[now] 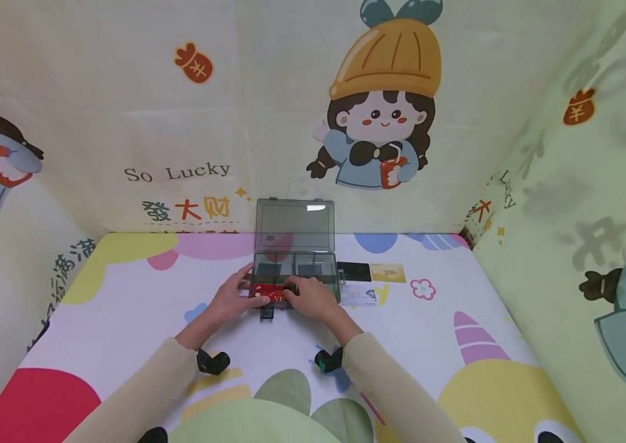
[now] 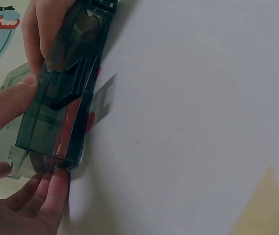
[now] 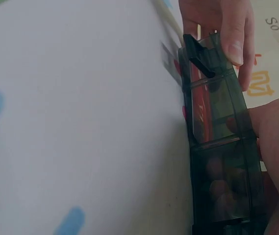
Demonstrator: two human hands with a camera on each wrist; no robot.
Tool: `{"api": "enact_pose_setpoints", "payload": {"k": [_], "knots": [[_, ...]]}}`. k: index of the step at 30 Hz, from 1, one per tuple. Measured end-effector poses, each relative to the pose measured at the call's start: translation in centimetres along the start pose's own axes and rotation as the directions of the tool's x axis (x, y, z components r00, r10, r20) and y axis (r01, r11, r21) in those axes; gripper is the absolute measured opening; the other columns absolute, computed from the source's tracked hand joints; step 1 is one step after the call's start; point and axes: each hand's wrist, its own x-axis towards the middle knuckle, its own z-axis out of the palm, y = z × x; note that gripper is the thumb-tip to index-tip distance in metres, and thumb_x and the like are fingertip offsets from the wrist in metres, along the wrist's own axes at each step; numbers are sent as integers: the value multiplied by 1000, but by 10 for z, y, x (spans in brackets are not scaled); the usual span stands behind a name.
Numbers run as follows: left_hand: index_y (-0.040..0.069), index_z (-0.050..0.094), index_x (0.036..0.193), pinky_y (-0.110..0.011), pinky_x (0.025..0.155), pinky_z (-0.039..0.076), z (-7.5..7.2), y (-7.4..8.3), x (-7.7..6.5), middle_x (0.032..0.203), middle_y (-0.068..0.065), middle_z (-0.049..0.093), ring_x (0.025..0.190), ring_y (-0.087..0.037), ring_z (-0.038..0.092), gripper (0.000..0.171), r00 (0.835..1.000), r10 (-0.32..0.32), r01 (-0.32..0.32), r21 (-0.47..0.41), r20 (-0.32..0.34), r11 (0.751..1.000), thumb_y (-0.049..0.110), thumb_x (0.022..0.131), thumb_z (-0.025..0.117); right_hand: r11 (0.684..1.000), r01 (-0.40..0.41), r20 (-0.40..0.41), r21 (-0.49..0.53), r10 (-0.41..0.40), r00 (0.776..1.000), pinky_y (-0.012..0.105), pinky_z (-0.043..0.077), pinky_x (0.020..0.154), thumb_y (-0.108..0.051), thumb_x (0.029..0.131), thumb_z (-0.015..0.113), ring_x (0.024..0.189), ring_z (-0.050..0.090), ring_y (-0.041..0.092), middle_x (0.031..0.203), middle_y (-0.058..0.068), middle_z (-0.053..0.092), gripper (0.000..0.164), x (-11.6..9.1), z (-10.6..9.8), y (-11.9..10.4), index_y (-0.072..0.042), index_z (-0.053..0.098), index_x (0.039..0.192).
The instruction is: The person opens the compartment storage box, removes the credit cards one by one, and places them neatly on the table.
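A translucent dark-green plastic box [image 1: 259,260] sits open, its lid [image 1: 294,225] raised against the wall. A red bank card [image 1: 269,291] marked VISA lies in its front-left part, showing through the front wall in both wrist views. My left hand [image 1: 232,293] grips the box's left end, thumb at the front rim and fingers at the end wall. My right hand [image 1: 311,296] reaches over the front rim, thumb beside the card's right end. Its curled fingertips [image 3: 220,188] show through the wall; I cannot tell whether they pinch anything.
Right of the box lie a black card [image 1: 354,271], a gold card [image 1: 388,273] and a pale card [image 1: 360,296]. A dark latch [image 1: 267,313] juts from the box's front. The printed tablecloth [image 1: 141,326] meets a patterned wall cloth [image 1: 269,123] behind.
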Motion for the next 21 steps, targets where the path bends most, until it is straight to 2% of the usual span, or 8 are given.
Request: {"api": "enact_pose_setpoints", "payload": {"k": [3,11,16,21], "knots": [[23,22,154,-44,93,56,-1,-1,0,141,-15,45,129,-35,47,94,1000,-1,1,0,6,1000,32,80,79,1000,-1,1,-4,1,1000,32,57,78,-39,97,54,79,60,13,105,-1,72,30,1,1,0,-23,63,121],[21,22,155,-46,96,54,0,-1,1,141,-15,45,127,-34,47,93,1000,13,-13,-3,2,1000,32,81,78,999,-26,-7,-18,26,1000,27,48,64,-42,97,53,71,56,14,89,-4,68,28,-2,1,-4,-26,59,118],[21,22,154,-47,96,54,0,-2,0,141,-16,46,127,-34,47,93,1000,19,-19,0,-2,1000,33,81,78,999,-12,-15,-45,11,1000,28,50,67,-43,98,50,71,56,14,90,-4,69,33,-2,2,-3,-25,60,123],[21,22,155,-46,96,54,-3,0,-1,140,-16,46,128,-34,47,93,1000,7,-7,1,3,1000,32,81,78,996,4,-16,-86,-6,1000,25,45,58,-44,99,48,65,54,13,79,-7,65,33,1,5,-3,-24,60,123]]}}
